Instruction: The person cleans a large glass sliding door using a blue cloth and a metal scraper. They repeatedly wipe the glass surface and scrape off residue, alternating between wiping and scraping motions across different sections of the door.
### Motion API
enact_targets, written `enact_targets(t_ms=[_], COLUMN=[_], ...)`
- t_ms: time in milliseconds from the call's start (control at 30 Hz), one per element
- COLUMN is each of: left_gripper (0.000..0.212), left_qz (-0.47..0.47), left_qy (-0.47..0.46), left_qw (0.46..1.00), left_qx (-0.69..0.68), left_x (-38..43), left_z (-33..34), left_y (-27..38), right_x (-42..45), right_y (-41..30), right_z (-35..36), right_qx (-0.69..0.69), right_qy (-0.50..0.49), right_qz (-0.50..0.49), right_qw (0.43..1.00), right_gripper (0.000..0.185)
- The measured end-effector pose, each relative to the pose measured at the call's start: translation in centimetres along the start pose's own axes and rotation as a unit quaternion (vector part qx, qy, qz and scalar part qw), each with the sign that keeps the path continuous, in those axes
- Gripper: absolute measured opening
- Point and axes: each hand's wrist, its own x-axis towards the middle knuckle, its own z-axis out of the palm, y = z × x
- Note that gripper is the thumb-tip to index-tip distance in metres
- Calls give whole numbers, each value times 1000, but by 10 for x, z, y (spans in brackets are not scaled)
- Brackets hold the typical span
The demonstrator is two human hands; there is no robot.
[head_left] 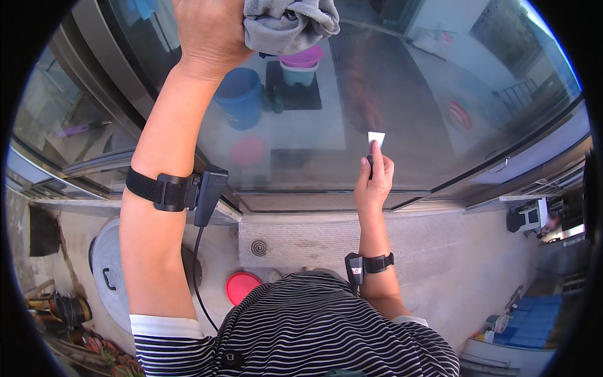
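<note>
My left hand [209, 40] is raised at the top of the view, closed around a bunched grey cloth [292, 28]. The cloth is in front of a large glass door panel [400, 165]; whether it presses on the glass I cannot tell. Lower and to the right, my right hand [378, 181] grips the dark handle of a small flat scraper [376, 136], its index finger laid along the pale blade. The blade points up toward the pane, which carries a faint reflection. Contact between blade and glass is not clear.
A metal frame and low sill [330, 214] edge the glass. Behind the pane appear a blue bucket [238, 101] and a pink basin [306, 56]. Near my feet are a ribbed mat [306, 240], a red round lid [242, 286] and a large metal lid [110, 259]. A cable [195, 264] hangs by my left arm.
</note>
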Motion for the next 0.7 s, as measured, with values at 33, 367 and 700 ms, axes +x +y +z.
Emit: enact_targets(t_ms=[33, 367, 700], left_gripper=[34, 34, 35], left_qz=[2, -28, 29], left_qy=[-1, -67, -17], left_qw=[1000, 997, 999], left_qx=[1, 21, 10], left_x=[-3, 8, -5], left_z=[0, -9, -1], left_y=[-1, 8, -5], right_x=[1, 8, 14], right_y=[-2, -9, -7], right_z=[2, 10, 9], right_qx=[-8, 3, 2], right_qy=[5, 33, 45], right_qz=[-4, -28, -27], right_qw=[1000, 999, 999], right_gripper=[51, 49, 49])
